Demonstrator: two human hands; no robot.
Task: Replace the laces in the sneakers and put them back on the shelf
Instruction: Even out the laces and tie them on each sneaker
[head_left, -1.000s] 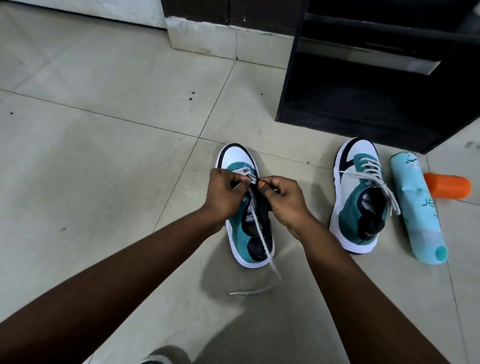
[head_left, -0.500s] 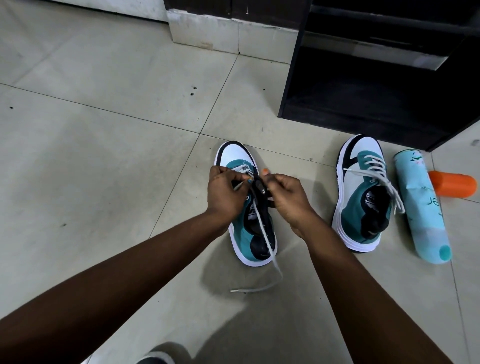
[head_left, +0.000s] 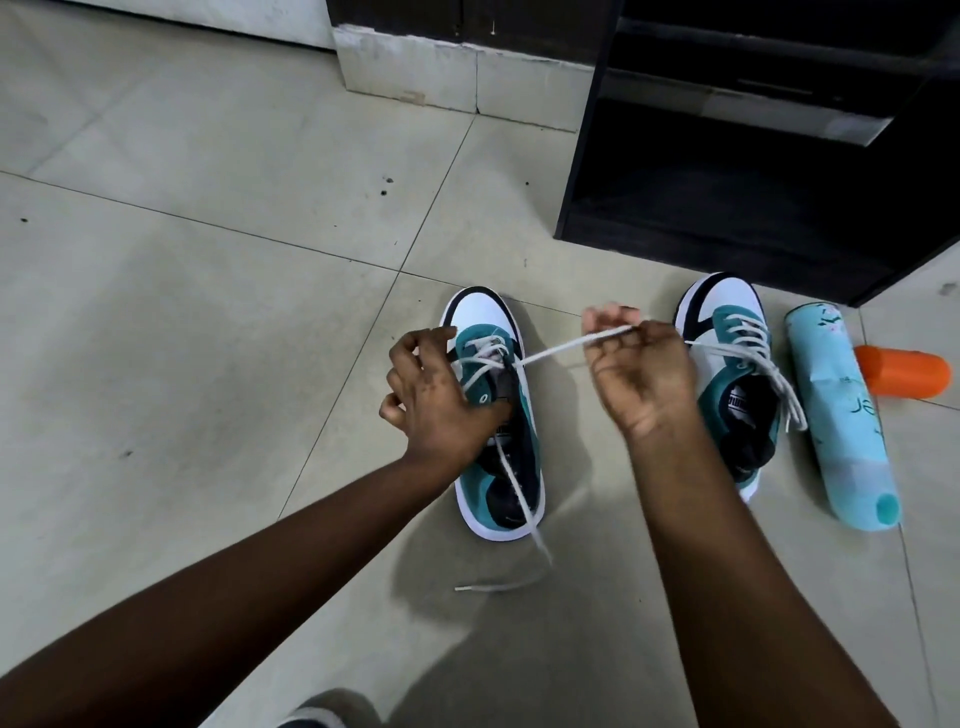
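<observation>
Head view: right hand (head_left: 641, 371) fingers (head_left: 605, 317) are curled and clamped on the white lace (head_left: 571, 344), drawn taut from the eyelets of the near sneaker (head_left: 496, 415). Left hand (head_left: 436, 395) fingers are curled over the sneaker's tongue area; cannot tell whether they pinch anything. The lace's other end trails over the heel onto the tiled floor (head_left: 208, 312). The second sneaker (head_left: 732, 384), already laced, stands on the floor to the right. Just beside it lies a teal bottle (head_left: 841, 415), with an orange cylinder (head_left: 904, 371) beyond. A dark shelf (head_left: 753, 182) stands behind the sneakers.
</observation>
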